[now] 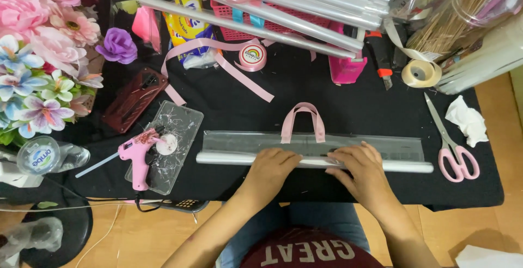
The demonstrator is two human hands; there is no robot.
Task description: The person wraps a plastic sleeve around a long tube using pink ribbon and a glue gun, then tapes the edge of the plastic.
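Observation:
A long clear plastic sheet (239,141), partly rolled into a tube (218,158), lies across the near part of the black table (305,99). A looped pink ribbon (303,120) lies on the sheet's far edge. My left hand (271,167) presses flat on the rolled edge near its middle. Just to the right, my right hand (364,171) also rests flat on the roll, fingers spread. Neither hand grips anything.
A pink glue gun (137,152) rests on a clear tray (185,121) at left. Pink-handled scissors (456,156) and crumpled tissue (468,121) lie at right. A tape roll (420,73), ribbon spool (252,56), cutter (381,61), cellophane rolls (256,28) and artificial flowers (38,44) crowd the back and left.

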